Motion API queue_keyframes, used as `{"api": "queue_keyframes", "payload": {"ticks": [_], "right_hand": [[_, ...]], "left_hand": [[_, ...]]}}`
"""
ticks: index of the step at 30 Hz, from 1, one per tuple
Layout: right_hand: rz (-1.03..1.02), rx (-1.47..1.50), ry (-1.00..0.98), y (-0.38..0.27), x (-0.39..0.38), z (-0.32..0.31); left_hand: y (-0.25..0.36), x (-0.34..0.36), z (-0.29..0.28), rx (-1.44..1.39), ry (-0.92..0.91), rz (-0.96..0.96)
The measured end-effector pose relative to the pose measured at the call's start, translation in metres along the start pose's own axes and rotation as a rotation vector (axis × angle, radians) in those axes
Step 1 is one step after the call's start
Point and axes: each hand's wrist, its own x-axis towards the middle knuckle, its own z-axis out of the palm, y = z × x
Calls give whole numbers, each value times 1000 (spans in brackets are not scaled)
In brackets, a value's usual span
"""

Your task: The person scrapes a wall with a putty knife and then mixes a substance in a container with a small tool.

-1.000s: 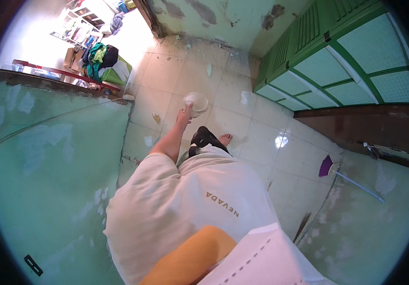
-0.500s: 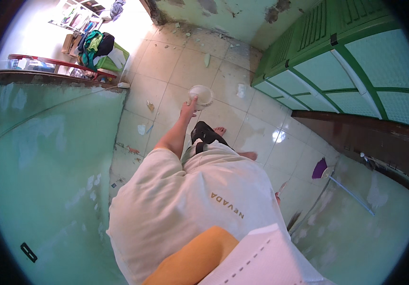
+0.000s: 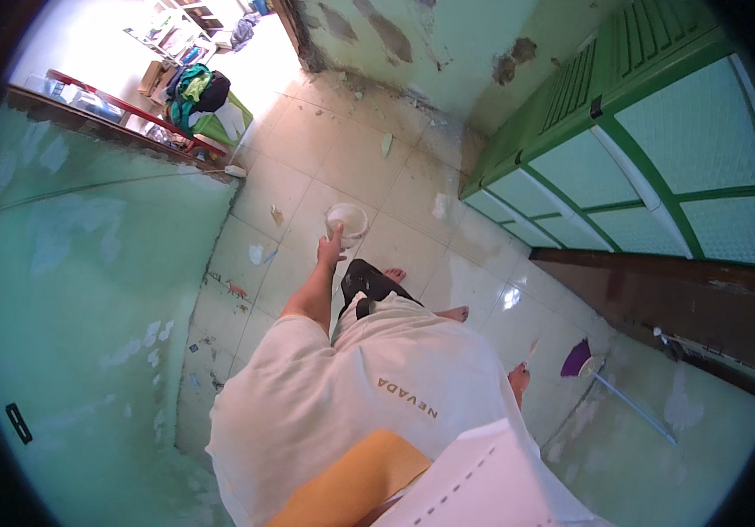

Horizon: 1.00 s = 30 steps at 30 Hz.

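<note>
My left hand grips the rim of a round white plastic tub, with the thumb over its edge. Whitish smears coat the tub's inside, and it hangs above the tiled floor. Out to my right side, my right hand is closed around a slim, pale tool that points away from me. The tool is too small to name for sure. My bare feet stand on the tiles.
A green-framed shutter with pale panes leans in from the right. A purple broom rests by the right wall. Debris litters the floor. Patched green walls flank me. Clothes are heaped by the doorway, far left.
The view has shifted, and the tub in my left hand now sits lower and slightly left in the picture. My right hand and its slim tool have come out from behind my shirt.
</note>
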Motion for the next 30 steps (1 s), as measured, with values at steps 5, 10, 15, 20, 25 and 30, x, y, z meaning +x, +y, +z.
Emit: {"api": "queue_keyframes", "payload": {"ticks": [5, 10, 15, 20, 25, 30], "right_hand": [[-43, -33, 6, 5, 0, 8], [-53, -154, 27, -3, -11, 13], [-58, -267, 80, 8, -19, 28], [-41, -246, 39, 12, -22, 41], [-228, -320, 166, 61, 13, 62], [-57, -264, 94, -1, -25, 43]], "left_hand": [[13, -14, 12, -34, 1, 16], [11, -7, 6, -68, 13, 41], [12, 2, -8, -14, 21, 18], [5, 2, -28, -18, 77, 14], [13, 4, -30, -15, 74, 10], [1, 7, -35, -29, 107, -7]]}}
